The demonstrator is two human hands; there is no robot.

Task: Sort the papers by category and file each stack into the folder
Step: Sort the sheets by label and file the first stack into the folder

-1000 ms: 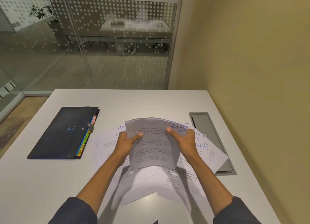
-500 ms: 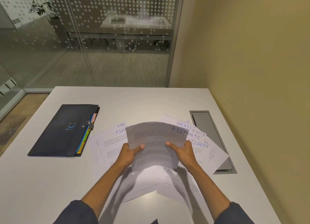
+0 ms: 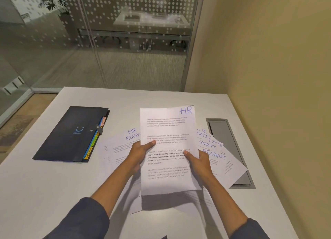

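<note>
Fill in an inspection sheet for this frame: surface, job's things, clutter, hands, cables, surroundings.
Surface: white table, with a grey hatch set into it on the right.
Job's things: HR sheet held up above the table; loose papers marked SPORTS, FINANCE and HR fanned out beneath it; dark folder lying closed on the left, coloured tabs showing along its right edge.
Clutter: nothing seen.
Hands: left hand and right hand each pinch a side edge of the HR sheet.
Cables: nothing seen.
Surroundings: dotted glass partition ahead, yellow wall on the right.
</note>
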